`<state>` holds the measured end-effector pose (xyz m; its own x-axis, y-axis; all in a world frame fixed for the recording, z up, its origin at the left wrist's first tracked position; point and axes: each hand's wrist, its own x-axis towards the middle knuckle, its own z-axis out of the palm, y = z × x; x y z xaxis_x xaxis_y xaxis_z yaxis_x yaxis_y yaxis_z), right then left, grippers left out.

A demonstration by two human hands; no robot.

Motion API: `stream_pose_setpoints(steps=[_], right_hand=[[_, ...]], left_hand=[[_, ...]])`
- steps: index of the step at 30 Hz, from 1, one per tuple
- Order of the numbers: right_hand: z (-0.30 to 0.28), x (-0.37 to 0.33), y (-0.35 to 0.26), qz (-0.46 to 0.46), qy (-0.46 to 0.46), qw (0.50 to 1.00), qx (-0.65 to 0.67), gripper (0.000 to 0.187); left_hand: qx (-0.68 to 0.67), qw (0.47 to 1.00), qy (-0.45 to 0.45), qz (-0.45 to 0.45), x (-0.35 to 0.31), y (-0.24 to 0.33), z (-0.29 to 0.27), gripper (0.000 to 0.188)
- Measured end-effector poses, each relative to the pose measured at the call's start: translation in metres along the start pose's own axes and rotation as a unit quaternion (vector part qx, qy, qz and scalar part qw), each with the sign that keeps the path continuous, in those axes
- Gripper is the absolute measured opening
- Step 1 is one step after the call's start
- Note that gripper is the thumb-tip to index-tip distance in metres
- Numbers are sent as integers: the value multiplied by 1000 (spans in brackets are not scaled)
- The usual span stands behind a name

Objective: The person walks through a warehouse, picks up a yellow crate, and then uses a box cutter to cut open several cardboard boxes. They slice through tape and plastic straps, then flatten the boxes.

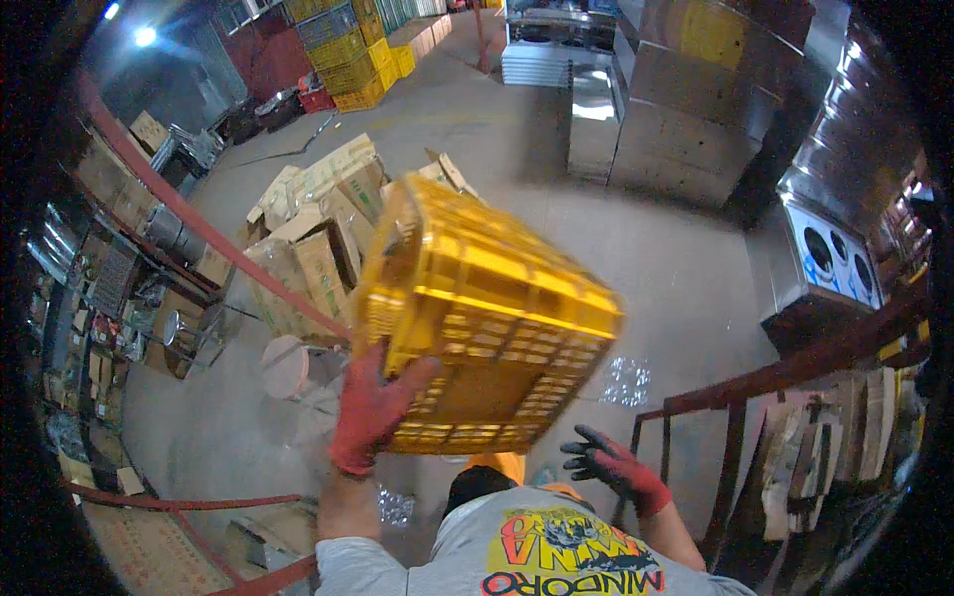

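Note:
A yellow plastic crate [517, 298] with slatted, perforated walls is held up tilted in front of my body, slightly blurred. My left hand [378, 407], in a red glove, grips its near left edge, thumb spread along the wall. Lower right of the crate, apart from it, is my right hand [621, 467] in a red and dark glove, its fingers spread and holding nothing. Whatever the crate contains is hidden from this side.
Cardboard boxes [318, 219] are heaped behind the crate, left of centre. A red rail [199, 219] slants across the left. Stacked yellow crates [343, 50] stand far back. Metal cabinets [686, 109] and a burner unit [835, 253] are at right, above another rail [785, 368].

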<state>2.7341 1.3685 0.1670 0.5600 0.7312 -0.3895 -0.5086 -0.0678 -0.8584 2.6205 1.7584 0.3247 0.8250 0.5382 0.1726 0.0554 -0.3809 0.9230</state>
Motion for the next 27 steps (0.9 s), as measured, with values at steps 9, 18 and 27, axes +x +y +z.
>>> stream_pose_setpoints(steps=[9, 18, 27], right_hand=[[-139, 94, -88, -97, 226, 940, 238, 66], [-205, 260, -266, -56, 283, 937, 198, 52], [-321, 558, -383, 9, 165, 947, 276, 55]], left_hand=[[-71, 958, -234, 152, 201, -1, 247, 40], [-82, 929, -310, 186, 422, 35, 347, 58], [62, 961, -230, 140, 690, 33, 387, 49]])
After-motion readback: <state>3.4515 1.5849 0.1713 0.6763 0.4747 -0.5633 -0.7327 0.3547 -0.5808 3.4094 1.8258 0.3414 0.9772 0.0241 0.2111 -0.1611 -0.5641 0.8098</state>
